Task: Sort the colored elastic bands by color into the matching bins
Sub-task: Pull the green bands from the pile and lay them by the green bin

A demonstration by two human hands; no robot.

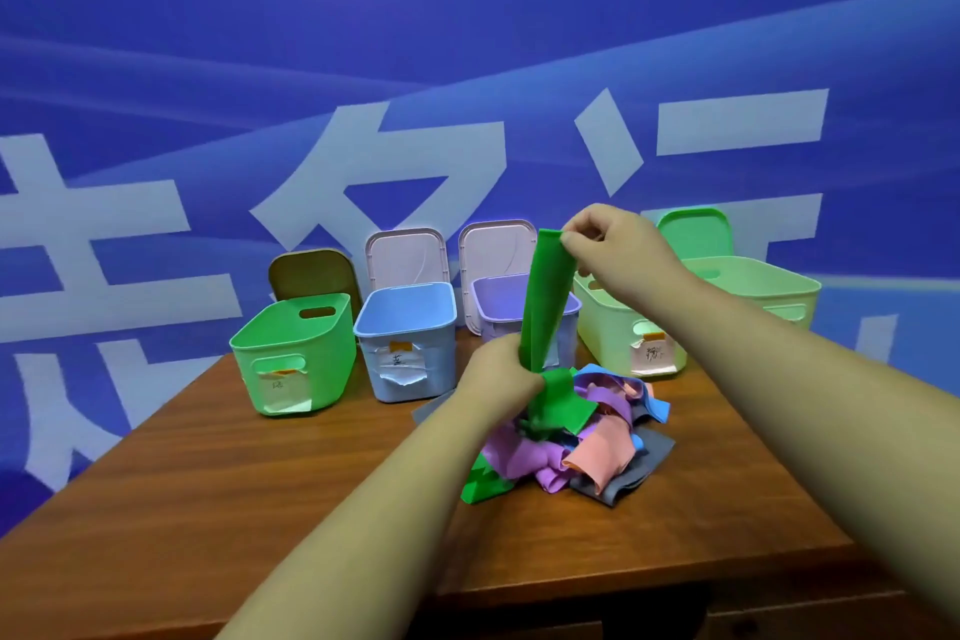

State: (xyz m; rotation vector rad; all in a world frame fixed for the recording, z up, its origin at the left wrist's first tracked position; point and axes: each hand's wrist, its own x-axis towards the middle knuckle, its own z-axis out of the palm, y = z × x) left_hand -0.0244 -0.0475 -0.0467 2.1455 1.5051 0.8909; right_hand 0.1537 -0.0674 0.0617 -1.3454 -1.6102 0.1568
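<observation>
A green elastic band point(545, 296) is stretched upright above the pile of bands point(582, 437) in the middle of the table. My right hand point(613, 244) pinches the band's top end. My left hand point(498, 374) grips its lower part just above the pile. The pile holds purple, pink, blue, grey and green bands. Behind it stand a green bin point(293, 353), a blue bin point(408, 340), a purple bin point(498, 296) and a pale green bin point(748, 286) at the right.
The wooden table point(260, 483) has its front edge near the bottom of the view. Open lids lean behind the bins. Paper labels are taped to the bin fronts. A blue banner wall with large white characters rises behind.
</observation>
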